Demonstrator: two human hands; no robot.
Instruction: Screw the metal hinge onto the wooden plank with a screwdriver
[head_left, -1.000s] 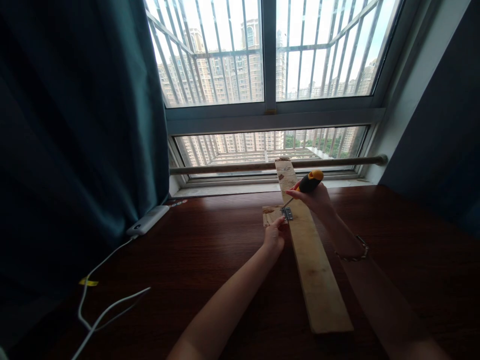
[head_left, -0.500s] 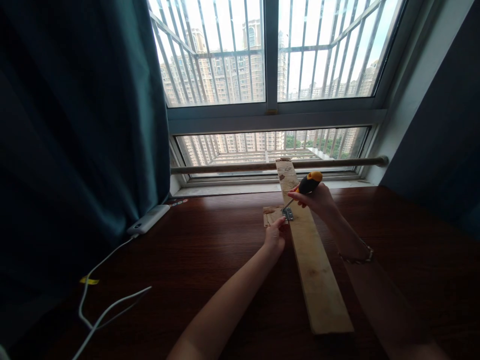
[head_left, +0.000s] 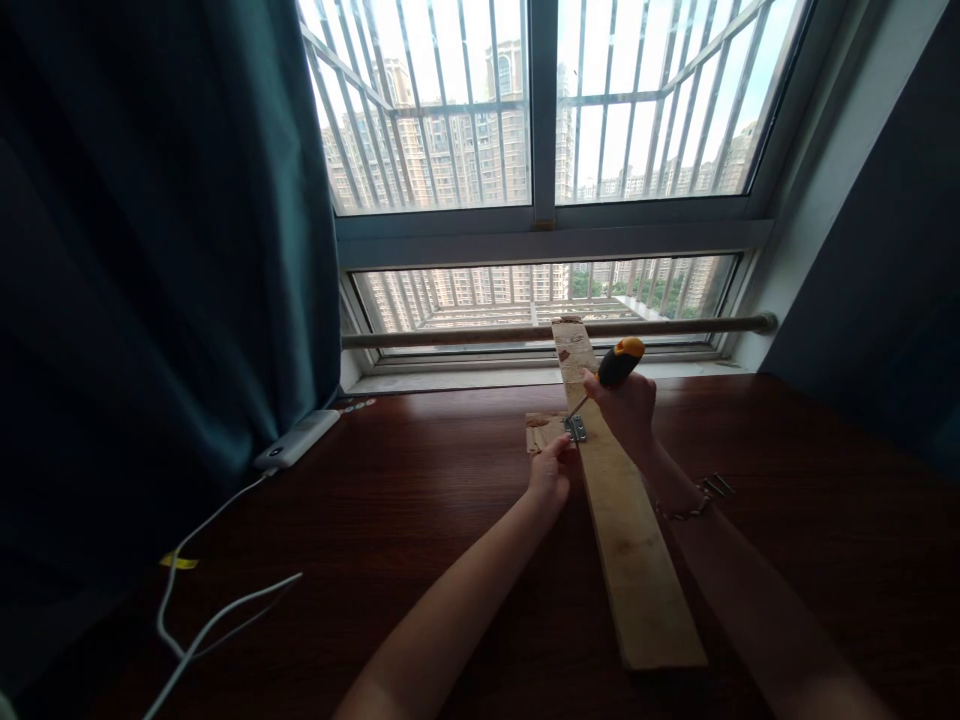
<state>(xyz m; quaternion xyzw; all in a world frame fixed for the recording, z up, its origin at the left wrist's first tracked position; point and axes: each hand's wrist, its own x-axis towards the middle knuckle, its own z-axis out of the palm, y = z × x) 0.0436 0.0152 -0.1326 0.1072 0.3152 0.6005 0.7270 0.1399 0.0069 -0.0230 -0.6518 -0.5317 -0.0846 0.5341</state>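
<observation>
A long pale wooden plank (head_left: 634, 540) lies lengthwise on the table. A small wooden block (head_left: 541, 432) meets its left side, and a metal hinge (head_left: 576, 429) spans the two. My left hand (head_left: 551, 475) is closed at the block's near edge, its thumb pressing by the hinge. In my right hand (head_left: 630, 408) is a screwdriver (head_left: 619, 362) with a black and yellow handle, held tilted. Its shaft slants down to the hinge's left leaf; whether a screw sits under the tip is too small to tell.
Several screws (head_left: 720, 484) lie on the brown table (head_left: 420, 500) beside my right wrist. A white power bank (head_left: 300, 440) with a white cable (head_left: 206, 518) is at left, by a dark curtain (head_left: 225, 200). Behind the plank's far end runs a horizontal rail (head_left: 675, 327) before the window.
My right hand has shifted its grip and turned on the screwdriver, its wrist moving left and uncovering the screws. My left hand, the plank and the hinge have stayed put.
</observation>
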